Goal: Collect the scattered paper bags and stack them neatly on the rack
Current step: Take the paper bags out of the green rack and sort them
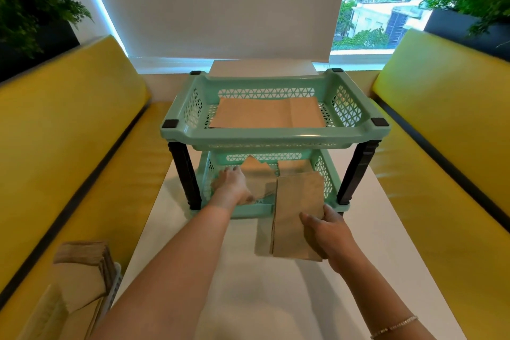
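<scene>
A mint-green two-tier rack (276, 138) with black legs stands on the white table. Flat brown paper bags (265, 114) lie in its top tray. My right hand (324, 232) grips the near end of a flat brown paper bag (296, 210) that reaches half into the lower tray. My left hand (234, 183) is inside the lower tray, its fingers resting on other brown bags (258, 171) lying there; one of them is bent upward at the back.
The white table (248, 298) runs between two yellow benches (69, 146). A pile of more brown paper bags (80, 279) sits at the lower left on the bench. Potted plants (33, 5) stand behind both benches. A window is at the far end.
</scene>
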`<state>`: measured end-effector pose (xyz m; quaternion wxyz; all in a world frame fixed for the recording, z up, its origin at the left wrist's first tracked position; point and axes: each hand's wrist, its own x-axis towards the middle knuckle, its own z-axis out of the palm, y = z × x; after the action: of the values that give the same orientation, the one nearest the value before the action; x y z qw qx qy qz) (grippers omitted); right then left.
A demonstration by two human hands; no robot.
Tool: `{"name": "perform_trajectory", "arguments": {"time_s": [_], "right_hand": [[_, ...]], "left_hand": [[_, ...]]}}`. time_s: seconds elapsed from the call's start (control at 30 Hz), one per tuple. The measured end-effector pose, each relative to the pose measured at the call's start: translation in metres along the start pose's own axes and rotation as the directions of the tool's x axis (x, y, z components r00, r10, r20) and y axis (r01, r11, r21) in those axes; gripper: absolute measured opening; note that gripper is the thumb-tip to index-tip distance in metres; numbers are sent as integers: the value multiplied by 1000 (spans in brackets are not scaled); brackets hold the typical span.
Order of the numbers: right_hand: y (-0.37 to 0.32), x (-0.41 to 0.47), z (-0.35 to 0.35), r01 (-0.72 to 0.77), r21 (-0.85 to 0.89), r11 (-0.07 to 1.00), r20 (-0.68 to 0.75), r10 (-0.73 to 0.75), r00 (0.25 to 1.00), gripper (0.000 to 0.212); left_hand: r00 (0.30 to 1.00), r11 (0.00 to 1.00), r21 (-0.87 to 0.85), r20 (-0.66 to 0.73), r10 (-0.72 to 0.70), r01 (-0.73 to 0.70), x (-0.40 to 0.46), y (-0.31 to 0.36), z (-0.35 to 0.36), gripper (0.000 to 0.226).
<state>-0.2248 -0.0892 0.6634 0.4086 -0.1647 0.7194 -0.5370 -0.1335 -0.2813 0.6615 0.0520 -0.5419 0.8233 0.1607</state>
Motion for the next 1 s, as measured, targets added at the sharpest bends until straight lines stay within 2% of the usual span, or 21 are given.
{"name": "perform_trajectory", "arguments": {"time_s": [0.07,0.17,0.3,0.43,0.63,0.93,1.0], "right_hand": [[2,2,-2,-7,4,1000,6,7,1000,36],[4,5,-4,-20,7,1000,10,20,1000,37],[4,8,-6,-37,-12,999,13,37,999,41],[4,9,-6,-37,-24,999,10,37,999,42],[3,8,-7,-40,-50,998,13,41,999,45],[2,6,-7,-37,-47,998,24,39,999,46],[3,6,-7,-38,-46,998,24,40,999,47]], "left_hand": [[998,995,93,46,30,-35,4,0,5,92],[998,987,158,46,36,-43,6,-3,7,91],[998,991,129,68,17,-26,9,-11,4,95],[1000,990,140,20,14,-17,7,-9,2,96],[999,993,111,-17,-38,40,5,-6,1,109],[988,984,178,-151,2,25,-1,-2,0,96],[979,984,176,-199,31,4,-2,0,0,82]]}}
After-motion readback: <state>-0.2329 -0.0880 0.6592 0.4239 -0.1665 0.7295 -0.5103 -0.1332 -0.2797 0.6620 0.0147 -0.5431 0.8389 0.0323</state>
